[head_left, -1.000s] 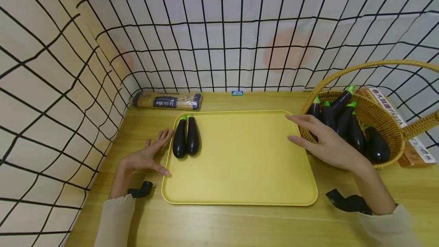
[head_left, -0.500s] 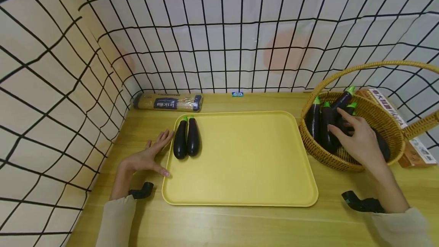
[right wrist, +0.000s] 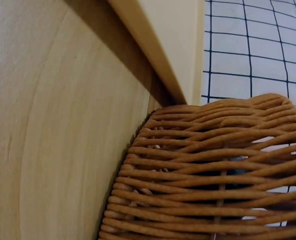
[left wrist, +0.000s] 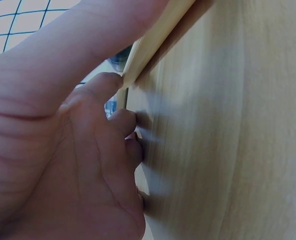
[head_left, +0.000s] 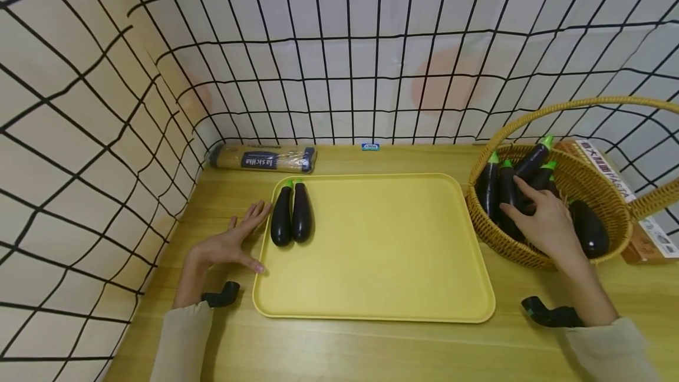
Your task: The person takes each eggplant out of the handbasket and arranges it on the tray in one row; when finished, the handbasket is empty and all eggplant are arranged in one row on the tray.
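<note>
Two eggplants, the left one [head_left: 282, 217] and the right one [head_left: 302, 214], lie side by side at the left end of the yellow tray [head_left: 382, 252]. My left hand [head_left: 225, 245] is spread at the tray's left edge, thumb at the rim; the left wrist view shows the hand [left wrist: 83, 145] close up. Inside the wicker basket [head_left: 610, 205], my right hand [head_left: 551, 223] has its thumb and fingers round a dark eggplant [head_left: 528, 204], partly covered by the hand. Several other eggplants lie around it. The right wrist view shows basket weave [right wrist: 212, 170], but not the hand.
A pasta packet [head_left: 262, 158] lies behind the tray, and a small blue item [head_left: 370, 147] is near the mesh. The box [head_left: 655, 240] stands beside the basket, whose handle [head_left: 578, 102] arches above it. Black mesh surrounds the back and sides.
My right hand has moved from above the tray's right edge into the basket, then slightly left among the eggplants. My left hand stays at the tray's edge.
</note>
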`<state>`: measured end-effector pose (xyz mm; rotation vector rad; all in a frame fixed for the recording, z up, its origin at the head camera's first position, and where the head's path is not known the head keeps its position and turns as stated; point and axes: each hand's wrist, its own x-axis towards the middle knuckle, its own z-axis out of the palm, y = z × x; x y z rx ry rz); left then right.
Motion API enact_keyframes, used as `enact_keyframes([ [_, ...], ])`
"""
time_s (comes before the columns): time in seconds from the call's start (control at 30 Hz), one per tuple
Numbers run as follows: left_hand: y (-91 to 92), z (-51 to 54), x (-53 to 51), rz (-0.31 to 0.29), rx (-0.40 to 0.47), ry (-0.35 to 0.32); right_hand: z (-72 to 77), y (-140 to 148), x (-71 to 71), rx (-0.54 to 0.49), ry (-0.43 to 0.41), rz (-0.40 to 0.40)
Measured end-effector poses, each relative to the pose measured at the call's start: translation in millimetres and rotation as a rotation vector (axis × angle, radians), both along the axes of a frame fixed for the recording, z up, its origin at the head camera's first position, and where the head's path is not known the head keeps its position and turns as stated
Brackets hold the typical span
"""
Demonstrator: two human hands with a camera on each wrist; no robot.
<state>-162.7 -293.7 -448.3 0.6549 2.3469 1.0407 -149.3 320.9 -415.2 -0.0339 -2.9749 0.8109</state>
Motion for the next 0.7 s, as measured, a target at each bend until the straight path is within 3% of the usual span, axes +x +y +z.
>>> enact_keyframes([
  [0.23,0.3,-1.1,0.6,0.006,-0.002,0.004,3.4,5.6,2.6,0.004,-0.030,0.040],
  [0.7,0.0,-1.3,-1.0,0.013,-0.002,0.002,4.6,11.0,10.9,-0.103,0.023,-0.022],
])
